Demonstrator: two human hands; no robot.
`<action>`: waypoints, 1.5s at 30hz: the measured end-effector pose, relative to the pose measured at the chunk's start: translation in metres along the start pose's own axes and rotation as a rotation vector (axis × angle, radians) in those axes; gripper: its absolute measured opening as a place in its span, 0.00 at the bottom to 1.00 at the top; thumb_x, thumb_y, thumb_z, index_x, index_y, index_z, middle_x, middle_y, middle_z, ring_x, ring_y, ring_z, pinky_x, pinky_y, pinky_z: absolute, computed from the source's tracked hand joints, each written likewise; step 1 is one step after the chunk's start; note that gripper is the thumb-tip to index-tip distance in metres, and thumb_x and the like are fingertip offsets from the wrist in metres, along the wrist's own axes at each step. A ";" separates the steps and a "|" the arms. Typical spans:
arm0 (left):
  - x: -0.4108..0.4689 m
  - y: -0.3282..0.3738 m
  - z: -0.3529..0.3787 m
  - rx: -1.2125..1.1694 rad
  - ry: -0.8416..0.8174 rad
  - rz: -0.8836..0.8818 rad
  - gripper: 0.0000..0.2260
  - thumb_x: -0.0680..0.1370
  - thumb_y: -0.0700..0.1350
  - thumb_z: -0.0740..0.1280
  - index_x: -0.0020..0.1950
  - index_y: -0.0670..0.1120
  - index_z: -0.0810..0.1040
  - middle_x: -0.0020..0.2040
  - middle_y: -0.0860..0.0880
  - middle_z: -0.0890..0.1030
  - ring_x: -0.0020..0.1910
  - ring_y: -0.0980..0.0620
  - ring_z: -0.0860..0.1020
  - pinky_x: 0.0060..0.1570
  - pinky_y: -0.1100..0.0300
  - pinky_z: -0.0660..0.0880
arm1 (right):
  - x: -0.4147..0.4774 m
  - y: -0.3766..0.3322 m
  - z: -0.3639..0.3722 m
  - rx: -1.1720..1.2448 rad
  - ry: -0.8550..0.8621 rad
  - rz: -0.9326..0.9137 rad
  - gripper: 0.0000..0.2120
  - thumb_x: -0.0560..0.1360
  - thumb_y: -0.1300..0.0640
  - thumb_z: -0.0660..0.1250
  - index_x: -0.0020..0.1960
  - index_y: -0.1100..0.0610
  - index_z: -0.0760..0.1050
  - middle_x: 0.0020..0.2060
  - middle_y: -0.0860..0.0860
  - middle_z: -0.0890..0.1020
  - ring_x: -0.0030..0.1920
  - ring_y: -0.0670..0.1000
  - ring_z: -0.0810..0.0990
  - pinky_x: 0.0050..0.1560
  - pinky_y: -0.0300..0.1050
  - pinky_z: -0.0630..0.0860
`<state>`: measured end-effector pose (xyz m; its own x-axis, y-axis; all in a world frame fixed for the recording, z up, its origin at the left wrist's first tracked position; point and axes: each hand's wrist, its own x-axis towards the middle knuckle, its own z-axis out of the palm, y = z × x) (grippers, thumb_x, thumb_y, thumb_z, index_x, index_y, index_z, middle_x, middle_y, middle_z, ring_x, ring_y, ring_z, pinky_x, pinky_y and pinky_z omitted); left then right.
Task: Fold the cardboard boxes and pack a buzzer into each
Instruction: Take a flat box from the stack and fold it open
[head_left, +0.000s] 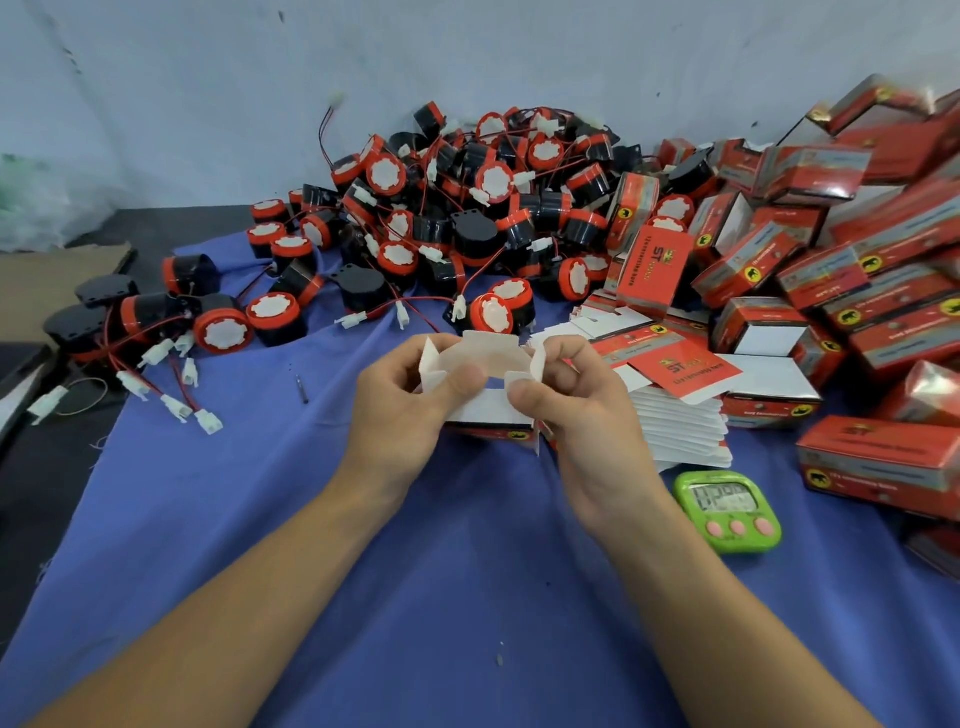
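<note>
- Two hands meet over the blue cloth (311, 519), sharing one half-folded cardboard box (493, 413) between them, its white inside facing you.
- Your left hand (410, 395) pinches the box's left end: fingers curled behind a side flap, thumb pressed onto the white inner face.
- Your right hand (576, 410) grips the right end likewise, fingers curled round the far side, thumb tip on a small white flap.
- Top flap (491, 353): rounded, standing open beyond both thumbs.
- Buzzers (467, 208): a red-and-black heap with wires, beyond the box against the wall, with a few loose ones to the left.
- Flat blanks (680, 421): a white stack just right of your right hand.
- Folded boxes (857, 249): red, piled at far right.
- Green timer (727, 512): on the cloth beside your right wrist; its digits are too blurred to read.
</note>
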<state>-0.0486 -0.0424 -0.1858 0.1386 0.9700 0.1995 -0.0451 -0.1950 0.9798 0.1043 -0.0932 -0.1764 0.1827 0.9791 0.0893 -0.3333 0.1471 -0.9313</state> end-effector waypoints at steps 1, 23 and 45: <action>-0.001 0.001 -0.001 -0.020 -0.020 0.008 0.08 0.71 0.52 0.76 0.50 0.59 0.86 0.47 0.54 0.88 0.45 0.56 0.85 0.43 0.63 0.80 | 0.002 -0.002 -0.004 0.075 -0.046 0.048 0.11 0.71 0.70 0.70 0.47 0.58 0.73 0.45 0.61 0.82 0.48 0.59 0.78 0.52 0.57 0.75; -0.011 -0.007 0.007 0.060 -0.170 0.054 0.18 0.78 0.51 0.62 0.67 0.60 0.77 0.59 0.53 0.85 0.58 0.53 0.83 0.54 0.56 0.77 | 0.004 0.000 -0.004 -0.474 -0.042 -0.044 0.14 0.76 0.51 0.66 0.59 0.44 0.83 0.48 0.64 0.82 0.50 0.63 0.80 0.55 0.65 0.78; -0.010 0.001 0.008 -0.245 -0.188 -0.029 0.17 0.70 0.38 0.59 0.41 0.45 0.90 0.56 0.47 0.87 0.58 0.48 0.84 0.52 0.61 0.80 | 0.007 -0.008 -0.014 0.028 -0.012 0.221 0.04 0.72 0.64 0.70 0.44 0.59 0.84 0.43 0.58 0.82 0.45 0.57 0.81 0.43 0.48 0.76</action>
<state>-0.0420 -0.0532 -0.1868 0.3228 0.9264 0.1940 -0.2730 -0.1051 0.9563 0.1215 -0.0894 -0.1733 0.0910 0.9895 -0.1119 -0.3899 -0.0680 -0.9183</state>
